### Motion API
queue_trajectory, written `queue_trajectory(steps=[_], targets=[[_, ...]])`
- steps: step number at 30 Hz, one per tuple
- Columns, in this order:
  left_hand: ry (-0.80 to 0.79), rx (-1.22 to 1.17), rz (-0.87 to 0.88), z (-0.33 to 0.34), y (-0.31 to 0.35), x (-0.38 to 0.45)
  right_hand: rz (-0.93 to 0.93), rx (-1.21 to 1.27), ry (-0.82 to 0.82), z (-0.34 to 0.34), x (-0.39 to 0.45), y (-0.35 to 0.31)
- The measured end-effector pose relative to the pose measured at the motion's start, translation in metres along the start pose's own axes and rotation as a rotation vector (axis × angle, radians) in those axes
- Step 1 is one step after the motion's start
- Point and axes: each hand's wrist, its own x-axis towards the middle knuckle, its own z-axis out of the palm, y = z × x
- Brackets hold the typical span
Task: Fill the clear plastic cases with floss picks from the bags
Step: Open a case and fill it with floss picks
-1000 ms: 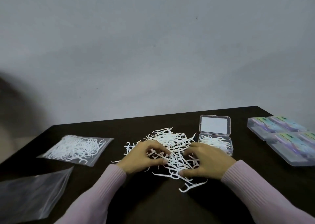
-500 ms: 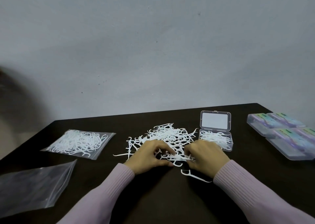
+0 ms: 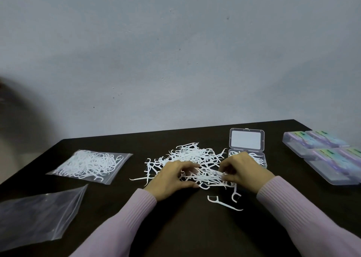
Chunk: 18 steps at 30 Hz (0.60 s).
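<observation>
A loose heap of white floss picks (image 3: 192, 155) lies in the middle of the dark table (image 3: 175, 229). My left hand (image 3: 172, 178) and my right hand (image 3: 244, 168) hold a small bundle of picks (image 3: 210, 176) between them, fingers curled round its two ends, just above the heap's near edge. An open clear case (image 3: 246, 146), lid upright, stands right behind my right hand with some picks inside; my hand hides part of its tray. A full sealed bag of picks (image 3: 91, 165) lies at the left. Two stray picks (image 3: 224, 203) lie near the front.
An empty clear bag (image 3: 37, 217) lies at the front left. Several closed cases with coloured labels (image 3: 328, 155) sit in a block at the right edge of the table. A plain grey wall rises behind the table.
Both hands have gathered picks from the heap and drawn them into a bundle held between them, lifting it slightly. The view has shifted a little.
</observation>
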Motion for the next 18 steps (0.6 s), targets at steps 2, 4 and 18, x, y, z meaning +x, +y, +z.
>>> queue_trajectory(steps=[2, 4, 18], targets=[[-0.015, -0.066, -0.012, 0.000, -0.001, 0.001, 0.014, 0.049, -0.017, -0.003, 0.001, 0.005], [-0.016, -0.080, -0.011, 0.000, 0.000, 0.001, 0.030, 0.084, -0.008, -0.007, 0.001, 0.009], [0.037, 0.150, 0.133, 0.000, 0.003, 0.003, 0.167, 0.300, 0.109, -0.028, 0.003, 0.039]])
